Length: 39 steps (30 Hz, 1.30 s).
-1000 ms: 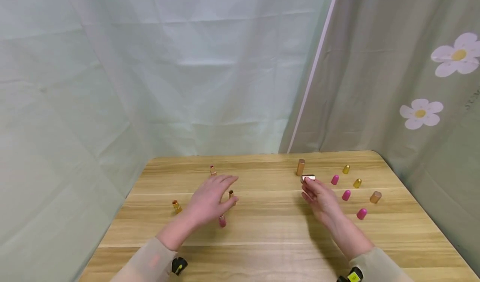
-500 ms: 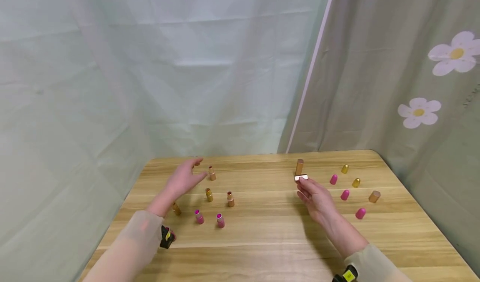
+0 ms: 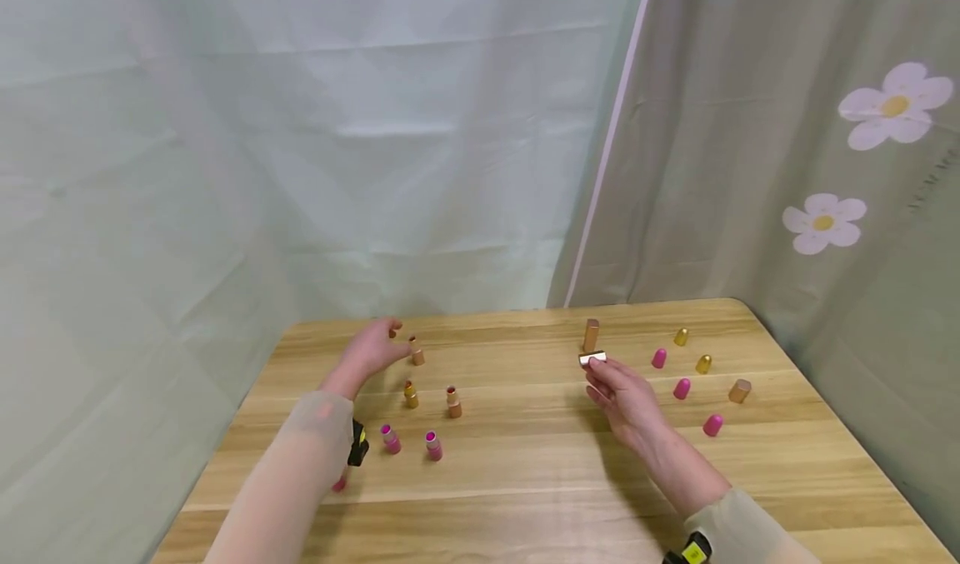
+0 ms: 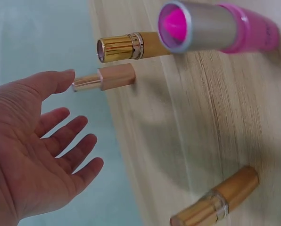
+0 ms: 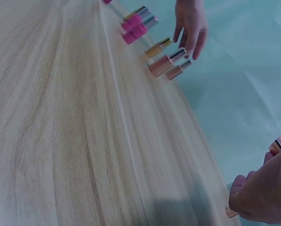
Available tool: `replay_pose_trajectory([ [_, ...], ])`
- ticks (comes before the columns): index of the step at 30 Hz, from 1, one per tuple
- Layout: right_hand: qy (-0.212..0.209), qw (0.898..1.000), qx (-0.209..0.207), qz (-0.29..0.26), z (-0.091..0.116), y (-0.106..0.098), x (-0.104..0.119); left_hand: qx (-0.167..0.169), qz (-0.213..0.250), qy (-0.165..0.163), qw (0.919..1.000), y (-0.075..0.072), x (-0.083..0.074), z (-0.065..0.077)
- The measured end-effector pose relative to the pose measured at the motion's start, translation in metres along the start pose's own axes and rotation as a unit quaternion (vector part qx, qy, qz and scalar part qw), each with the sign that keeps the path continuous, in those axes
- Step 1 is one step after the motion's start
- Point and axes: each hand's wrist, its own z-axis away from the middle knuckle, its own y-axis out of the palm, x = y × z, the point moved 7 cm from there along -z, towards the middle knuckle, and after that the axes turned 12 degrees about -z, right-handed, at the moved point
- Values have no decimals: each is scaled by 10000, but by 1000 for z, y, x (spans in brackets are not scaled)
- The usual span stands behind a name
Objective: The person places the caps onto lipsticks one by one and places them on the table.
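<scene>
At the back left, my left hand (image 3: pixel 370 350) reaches in beside an uncapped rose-gold lipstick (image 3: pixel 417 352) that stands upright. In the left wrist view, the thumb (image 4: pixel 60 82) is at that lipstick's top and the other fingers are loosely bent; whether the thumb touches cannot be told. My right hand (image 3: pixel 626 401) pinches a small rose-gold lipstick cap (image 3: pixel 592 358) with a shiny, pale side. Just behind it stands a tall rose-gold cap (image 3: pixel 592 333). Near my left hand are an uncapped gold lipstick (image 3: pixel 411 395) and another rose-gold lipstick (image 3: pixel 453 403).
Nearer on the left are uncapped pink lipsticks (image 3: pixel 433 446), and another gold lipstick (image 4: pixel 220 202) shows in the left wrist view. On the right lie several pink caps (image 3: pixel 682 389), two gold caps (image 3: pixel 704 364) and a rose-gold cap (image 3: pixel 740 391). Curtains hang behind the wooden table (image 3: pixel 525 481).
My left hand has moved from above the middle lipsticks to the back left, then in towards the rose-gold lipstick. My right hand still holds the cap and has shifted only slightly.
</scene>
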Motion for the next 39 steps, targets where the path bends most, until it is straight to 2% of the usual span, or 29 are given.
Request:
replay_pose_trajectory([
  [5,-18,10000,15,38,-1,1,-2,231,168,-130,9995,11,7,-10],
  [9,-38,9999,39,99,0,2,-4,347,158,-108,9992,17,10,-17],
  [13,-40,9999,21,146,1,3,-6,362,191,-102,9991,20,11,-20],
  [25,-54,9998,-67,160,1,3,-8,320,-123,-136,9993,22,11,-27],
  [30,-58,9998,-105,132,3,2,-6,290,-114,-78,9995,15,4,-24],
  [34,-82,9998,-138,117,3,-2,-3,63,-50,275,9996,0,-10,-23],
  [39,-97,9999,-123,58,2,-4,0,-225,1,758,9969,-22,-36,-19],
])
